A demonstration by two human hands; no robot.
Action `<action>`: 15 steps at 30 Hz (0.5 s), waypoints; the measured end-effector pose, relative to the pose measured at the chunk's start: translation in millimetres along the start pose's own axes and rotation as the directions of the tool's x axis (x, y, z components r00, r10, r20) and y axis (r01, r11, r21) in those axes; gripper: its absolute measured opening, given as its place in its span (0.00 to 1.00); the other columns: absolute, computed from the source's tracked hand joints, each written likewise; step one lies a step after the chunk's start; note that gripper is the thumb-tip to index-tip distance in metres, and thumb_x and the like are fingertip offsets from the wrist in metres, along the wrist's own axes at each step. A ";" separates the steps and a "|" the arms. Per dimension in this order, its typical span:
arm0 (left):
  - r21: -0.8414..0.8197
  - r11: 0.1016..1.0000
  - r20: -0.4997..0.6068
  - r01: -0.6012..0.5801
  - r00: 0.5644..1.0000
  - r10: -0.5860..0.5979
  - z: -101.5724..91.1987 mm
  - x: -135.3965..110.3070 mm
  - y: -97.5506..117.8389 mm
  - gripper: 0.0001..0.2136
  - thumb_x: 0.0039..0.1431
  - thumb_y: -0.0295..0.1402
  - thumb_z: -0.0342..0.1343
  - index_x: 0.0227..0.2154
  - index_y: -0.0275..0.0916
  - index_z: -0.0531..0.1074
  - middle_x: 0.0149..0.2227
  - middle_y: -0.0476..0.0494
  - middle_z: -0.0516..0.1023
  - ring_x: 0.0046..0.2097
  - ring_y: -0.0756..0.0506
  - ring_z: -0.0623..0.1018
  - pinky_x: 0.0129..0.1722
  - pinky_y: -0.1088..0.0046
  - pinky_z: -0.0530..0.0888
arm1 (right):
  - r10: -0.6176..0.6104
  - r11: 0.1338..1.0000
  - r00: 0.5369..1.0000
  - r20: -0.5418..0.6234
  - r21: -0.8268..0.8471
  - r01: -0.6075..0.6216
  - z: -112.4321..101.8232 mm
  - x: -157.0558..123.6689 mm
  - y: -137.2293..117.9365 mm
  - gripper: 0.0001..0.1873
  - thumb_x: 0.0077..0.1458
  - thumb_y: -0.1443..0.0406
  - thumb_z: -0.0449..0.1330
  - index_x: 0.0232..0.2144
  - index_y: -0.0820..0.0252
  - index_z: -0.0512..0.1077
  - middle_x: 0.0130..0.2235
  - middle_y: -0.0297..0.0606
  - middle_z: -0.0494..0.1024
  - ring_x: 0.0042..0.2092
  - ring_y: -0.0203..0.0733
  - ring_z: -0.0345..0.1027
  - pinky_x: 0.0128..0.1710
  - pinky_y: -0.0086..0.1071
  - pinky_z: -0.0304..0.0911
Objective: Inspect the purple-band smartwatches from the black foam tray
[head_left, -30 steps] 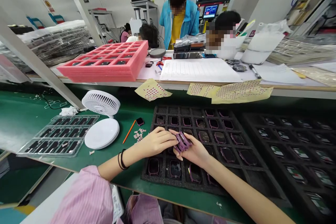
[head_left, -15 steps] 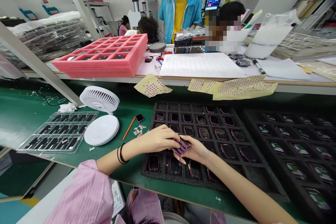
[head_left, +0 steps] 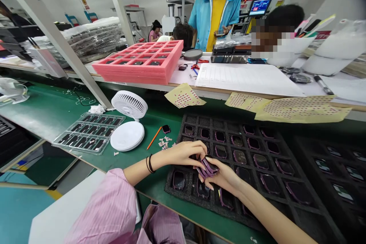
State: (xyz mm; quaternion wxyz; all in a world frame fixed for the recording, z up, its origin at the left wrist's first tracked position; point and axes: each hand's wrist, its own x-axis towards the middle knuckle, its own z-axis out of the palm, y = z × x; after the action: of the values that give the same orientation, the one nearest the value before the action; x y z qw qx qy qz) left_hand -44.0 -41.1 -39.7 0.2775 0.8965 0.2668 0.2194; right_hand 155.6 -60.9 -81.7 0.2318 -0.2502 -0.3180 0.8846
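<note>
Several purple watch cases (head_left: pixel 210 167) with dark faces are stacked together over the black foam tray (head_left: pixel 192 195). My right hand (head_left: pixel 224 177) wraps round the stack from the right, with its thumb on top. From the left, my left hand (head_left: pixel 191 153) grips the same stack, fingers bent against its upper side. Below and around the hands, more purple watch cases (head_left: pixel 178 180) lie in the tray's square pockets. Part of the stack is hidden behind the fingers, so I cannot tell how many cases it has.
Left of the tray are an orange pen (head_left: pixel 154 138), small white pieces (head_left: pixel 165 143), a white fan (head_left: pixel 127 136) and a clear blister tray (head_left: pixel 85 133). A second foam tray (head_left: pixel 310 171) stands to the right. Above, the shelf carries pink foam (head_left: pixel 134 74) and paper (head_left: pixel 243 78). A person (head_left: pixel 215 15) stands behind.
My view has turned left, so the bench appears shifted to the right. Both hands stay on the stack of watch cases, which looks slightly tilted compared with before.
</note>
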 end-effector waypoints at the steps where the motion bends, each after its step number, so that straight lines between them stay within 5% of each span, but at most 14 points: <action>1: -0.009 0.999 -0.067 0.043 0.997 -0.043 -3.7 -4.0 -5.7 0.11 0.60 0.41 0.54 0.35 0.36 0.68 0.43 0.40 0.71 0.40 0.49 0.73 0.39 0.75 0.70 | -0.014 1.000 1.000 0.000 0.020 0.014 0.0 -1.2 -2.8 0.18 0.57 0.59 0.55 0.46 0.65 0.69 0.31 0.44 0.76 0.27 0.45 0.71 0.16 0.30 0.60; 4: 0.039 0.959 -0.247 0.280 0.933 -0.262 -18.2 -25.2 -29.5 0.11 0.64 0.39 0.49 0.38 0.35 0.68 0.40 0.41 0.71 0.39 0.49 0.73 0.36 0.75 0.70 | -0.096 0.991 0.995 -0.035 0.085 0.099 -0.9 -4.7 -12.4 0.26 0.58 0.59 0.53 0.58 0.58 0.61 0.38 0.46 0.77 0.28 0.44 0.70 0.17 0.31 0.59; 6: 0.157 0.896 -0.221 0.416 0.899 -0.378 -24.8 -43.3 -46.7 0.09 0.65 0.35 0.48 0.38 0.35 0.69 0.41 0.42 0.72 0.40 0.49 0.73 0.40 0.74 0.70 | -0.124 0.986 0.988 -0.089 0.105 0.133 -1.1 -5.8 -17.9 0.29 0.58 0.59 0.53 0.61 0.56 0.56 0.39 0.46 0.77 0.27 0.43 0.68 0.19 0.32 0.59; 12: 0.262 0.852 -0.082 0.453 0.890 -0.448 -12.6 -70.4 -72.2 0.07 0.55 0.27 0.58 0.37 0.33 0.73 0.41 0.40 0.74 0.44 0.44 0.75 0.45 0.69 0.71 | -0.076 0.992 0.984 -0.159 0.086 0.090 2.5 -7.1 -17.5 0.32 0.55 0.58 0.56 0.62 0.55 0.57 0.39 0.47 0.77 0.27 0.43 0.67 0.19 0.33 0.58; 15: 0.318 0.828 -0.049 0.462 0.880 -0.473 -5.1 -67.6 -70.3 0.05 0.54 0.28 0.59 0.35 0.35 0.74 0.38 0.42 0.75 0.41 0.44 0.76 0.41 0.71 0.72 | -0.064 0.995 0.986 -0.153 0.071 0.076 -15.4 -6.5 -7.1 0.31 0.53 0.55 0.57 0.59 0.50 0.62 0.40 0.47 0.77 0.29 0.46 0.69 0.21 0.36 0.61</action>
State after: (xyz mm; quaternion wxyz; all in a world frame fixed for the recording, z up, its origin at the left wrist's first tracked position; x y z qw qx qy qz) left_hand -123.3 -30.3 -95.7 0.1778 0.8402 0.5054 0.0842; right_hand 171.5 -52.8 -85.3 0.2955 -0.2959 -0.2740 0.8660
